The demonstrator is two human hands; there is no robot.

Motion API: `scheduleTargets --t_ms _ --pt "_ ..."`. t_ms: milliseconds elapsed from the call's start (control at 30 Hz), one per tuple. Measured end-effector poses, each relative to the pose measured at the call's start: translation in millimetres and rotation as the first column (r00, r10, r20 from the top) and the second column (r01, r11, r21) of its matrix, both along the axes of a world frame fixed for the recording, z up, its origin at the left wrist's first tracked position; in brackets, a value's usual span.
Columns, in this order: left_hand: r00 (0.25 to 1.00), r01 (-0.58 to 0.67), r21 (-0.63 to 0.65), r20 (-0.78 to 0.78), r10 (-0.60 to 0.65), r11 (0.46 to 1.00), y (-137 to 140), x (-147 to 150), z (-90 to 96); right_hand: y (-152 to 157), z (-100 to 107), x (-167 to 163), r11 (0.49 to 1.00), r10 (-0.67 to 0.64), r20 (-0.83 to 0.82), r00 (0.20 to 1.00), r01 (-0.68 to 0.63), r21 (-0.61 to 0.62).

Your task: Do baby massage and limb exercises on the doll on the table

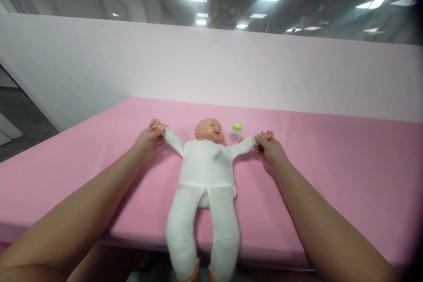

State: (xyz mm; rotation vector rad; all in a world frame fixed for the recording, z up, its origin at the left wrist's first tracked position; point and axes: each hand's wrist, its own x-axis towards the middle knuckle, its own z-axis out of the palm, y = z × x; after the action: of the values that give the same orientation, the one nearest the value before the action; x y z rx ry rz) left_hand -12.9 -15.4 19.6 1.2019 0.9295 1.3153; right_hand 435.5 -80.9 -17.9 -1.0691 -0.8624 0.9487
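A baby doll [207, 163] with a white cloth body lies on its back on the pink padded surface [99, 158]. Its arms are stretched out to both sides, and its lower legs reach past the near edge. My left hand [148, 142] is closed around the doll's wrist on the left of the view. On the other side, my right hand [271, 152] pinches the doll's other wrist between thumb and fingers. Beside the doll's head, close to its right-hand arm in view, stands a small clear jar [235, 133] with a green lid.
A white panel [211, 66] rises along the back and left side of the pink surface. Above it is glass [231, 0] with ceiling lights showing in it. Grey floor [23, 114] is visible beyond the left side.
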Motion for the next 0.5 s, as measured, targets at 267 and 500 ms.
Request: scheduleTargets --t_ms 267,500 --pt "0.882 0.140 0.407 -0.466 0.074 0.903 -45 50 4.9 -37 28 -59 0.962 0.095 0.535 0.840 -0.217 0.169" --pt "0.517 0.621 0.466 -0.848 0.118 0.629 -63 58 14.5 -61 33 -86 0.832 0.039 0.961 0.275 -0.542 0.121"
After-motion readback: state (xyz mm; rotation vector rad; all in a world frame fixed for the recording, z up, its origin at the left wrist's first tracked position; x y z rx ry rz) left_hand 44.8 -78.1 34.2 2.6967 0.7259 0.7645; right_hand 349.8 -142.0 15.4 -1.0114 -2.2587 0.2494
